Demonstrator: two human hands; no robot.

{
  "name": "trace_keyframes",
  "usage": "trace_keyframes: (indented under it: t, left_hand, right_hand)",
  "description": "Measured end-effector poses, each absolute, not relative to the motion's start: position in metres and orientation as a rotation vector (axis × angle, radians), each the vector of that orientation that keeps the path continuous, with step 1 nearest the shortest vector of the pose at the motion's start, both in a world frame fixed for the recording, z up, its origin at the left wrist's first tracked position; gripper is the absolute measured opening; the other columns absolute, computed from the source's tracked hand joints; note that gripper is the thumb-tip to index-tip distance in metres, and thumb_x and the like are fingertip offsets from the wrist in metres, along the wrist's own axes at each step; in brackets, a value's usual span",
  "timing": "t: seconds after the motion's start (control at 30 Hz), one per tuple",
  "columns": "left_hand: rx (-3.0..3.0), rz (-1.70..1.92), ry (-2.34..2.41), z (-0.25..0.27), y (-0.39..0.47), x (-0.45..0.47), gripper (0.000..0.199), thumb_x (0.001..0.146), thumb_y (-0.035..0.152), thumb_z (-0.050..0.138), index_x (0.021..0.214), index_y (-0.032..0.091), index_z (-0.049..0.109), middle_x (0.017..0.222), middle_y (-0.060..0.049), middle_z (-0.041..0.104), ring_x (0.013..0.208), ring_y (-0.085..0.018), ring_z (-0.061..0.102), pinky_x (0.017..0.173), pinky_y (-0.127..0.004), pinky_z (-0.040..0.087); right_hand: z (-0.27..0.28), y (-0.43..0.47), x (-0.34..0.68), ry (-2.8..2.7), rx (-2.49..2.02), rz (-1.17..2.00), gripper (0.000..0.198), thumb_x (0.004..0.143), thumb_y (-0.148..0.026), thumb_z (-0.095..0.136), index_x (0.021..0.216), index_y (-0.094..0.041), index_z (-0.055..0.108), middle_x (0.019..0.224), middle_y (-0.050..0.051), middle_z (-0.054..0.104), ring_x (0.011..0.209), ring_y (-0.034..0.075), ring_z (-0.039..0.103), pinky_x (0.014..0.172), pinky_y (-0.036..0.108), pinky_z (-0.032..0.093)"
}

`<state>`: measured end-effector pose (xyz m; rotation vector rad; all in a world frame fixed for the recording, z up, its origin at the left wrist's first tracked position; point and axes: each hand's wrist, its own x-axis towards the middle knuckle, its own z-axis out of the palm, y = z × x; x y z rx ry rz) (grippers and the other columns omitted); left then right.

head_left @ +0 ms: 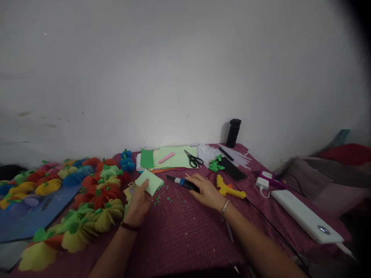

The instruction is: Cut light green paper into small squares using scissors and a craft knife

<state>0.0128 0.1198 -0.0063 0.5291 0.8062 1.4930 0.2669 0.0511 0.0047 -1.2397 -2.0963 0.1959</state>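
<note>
The left hand [141, 204] has its grip closed on a pale green sheet [154, 182], angled over the counter [185, 235] near green scraps [157, 200]! Across, the right hand [206, 190] spreads over the cutter [183, 182]'s handle; whether that grip is closed, I can't tell. Yellow glue gun [222, 187] just beside.

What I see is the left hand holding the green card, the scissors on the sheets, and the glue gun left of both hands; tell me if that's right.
The glue gun is misplaced: the head view shows it to the right of the right hand. The left hand does hold the green card, and the scissors lie on the sheets.
</note>
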Motion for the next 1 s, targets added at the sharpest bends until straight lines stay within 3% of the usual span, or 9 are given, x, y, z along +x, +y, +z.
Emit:
trace_keyframes:
  t: [0.2,0.63,0.8,1.0]
  left_hand:
    - [0.516,1.581,0.929,-0.011,0.126,0.009,0.020,0.082,0.007,0.053,0.097,0.017,0.061,0.092,-0.005,0.069,0.074,-0.013,0.066,0.074,-0.025,0.054]
    - [0.938,1.383,1.111,-0.017,0.105,0.025,0.015,0.080,0.022,0.058,0.094,0.022,0.060,0.088,-0.008,0.068,0.076,-0.023,0.065,0.065,-0.034,0.051]
    - [0.956,1.287,1.137,-0.013,0.101,0.026,0.014,0.080,0.026,0.058,0.094,0.022,0.057,0.071,-0.003,0.064,0.060,-0.019,0.059,0.050,-0.027,0.042]
    - [0.814,1.287,1.051,-0.008,0.102,0.025,0.009,0.079,0.019,0.061,0.078,0.021,0.052,0.056,0.005,0.053,0.037,-0.008,0.035,0.038,-0.019,0.021]
  right_hand:
    - [0.004,0.040,0.249,-2.177,-1.212,0.223,0.050,0.081,-0.017,0.056,0.129,-0.023,0.047,0.113,0.008,0.054,0.104,0.019,0.053,0.091,0.035,0.045]
    - [0.003,0.039,0.240,-2.136,-1.334,0.124,0.047,0.081,-0.016,0.056,0.127,-0.022,0.048,0.110,0.007,0.055,0.100,0.019,0.054,0.090,0.033,0.044]
    - [0.000,0.042,0.241,-2.076,-1.366,0.068,0.047,0.081,-0.015,0.056,0.127,-0.021,0.048,0.110,0.008,0.054,0.100,0.020,0.053,0.089,0.033,0.044]
    - [-0.001,0.043,0.242,-2.046,-1.334,0.053,0.049,0.080,-0.012,0.055,0.127,-0.022,0.047,0.112,0.008,0.053,0.102,0.020,0.052,0.091,0.035,0.044]
